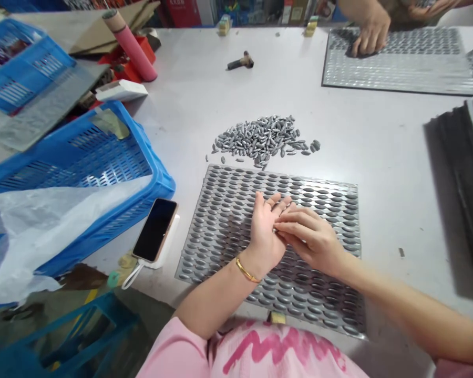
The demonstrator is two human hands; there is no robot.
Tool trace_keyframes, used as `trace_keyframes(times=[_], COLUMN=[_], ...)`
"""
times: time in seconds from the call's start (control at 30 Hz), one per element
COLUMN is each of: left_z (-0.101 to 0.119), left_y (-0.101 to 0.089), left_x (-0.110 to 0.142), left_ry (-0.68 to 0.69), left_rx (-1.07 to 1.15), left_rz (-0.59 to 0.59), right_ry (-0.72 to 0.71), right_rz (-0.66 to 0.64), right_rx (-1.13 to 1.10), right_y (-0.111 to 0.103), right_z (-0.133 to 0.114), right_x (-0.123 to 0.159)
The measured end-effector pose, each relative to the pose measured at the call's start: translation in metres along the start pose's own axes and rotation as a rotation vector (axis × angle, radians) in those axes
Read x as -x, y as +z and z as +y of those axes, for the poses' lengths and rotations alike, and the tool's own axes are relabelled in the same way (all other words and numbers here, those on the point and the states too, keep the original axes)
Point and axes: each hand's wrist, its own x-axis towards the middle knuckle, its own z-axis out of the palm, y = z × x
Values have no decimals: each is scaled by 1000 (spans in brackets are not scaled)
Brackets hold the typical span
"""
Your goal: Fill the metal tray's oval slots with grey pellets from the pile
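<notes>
Palm up, my left hand (267, 228) is held over a tray of ovals with its fingers stretched out. My right hand (309, 233) meets that palm, its thumb and fingertips pinched together. A tiny dark bit shows at the pinch, too small to name. Beneath both hands lies the tray (216, 220), a flat sheet set with rows of grey, pointed oval pieces. Just beyond its far edge is a loose pile of the same grey oval pieces (260, 139).
On the left stand a blue crate (157, 173) with white plastic sheeting and a phone (155, 231) beside it. A dark stack of sheets (457, 178) is at right. Across the table, another person's hand (372, 31) works on a similar tray (398, 73). A dark-handled tool (241, 61) lies far off.
</notes>
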Motion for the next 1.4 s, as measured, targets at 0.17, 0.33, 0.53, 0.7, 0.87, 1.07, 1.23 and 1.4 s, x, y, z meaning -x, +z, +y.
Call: trace_keyframes(times=[0.17,0.33,0.53,0.7,0.87,1.07,1.23,1.4], left_z=[-8,-6,1,2,3,5,5,6], left_y=[3,4,2,2,0,-1,0,-2], left_x=[-2,-2,0,-1,-2,-3,-3,-2], left_ry=[45,89,110,115,117,115,114,125], left_rx=[3,-22,-29,-43,-48,-55,-54,-83], left_rz=[17,59,88,99,109,98,104,90], right_ry=[14,141,191,127,79,-38,-81,48], right_rz=[-17,6,-46,-157,-244,-367,-426,-352], right_rx=[-69,47,393,389,427,511,526,356], right_y=[-7,-35,-54,-50,-52,-61,-62,-68], right_z=[-9,34,129,143,143,147,145,162], right_x=[4,-3,-6,-8,-9,-18,-20,-25])
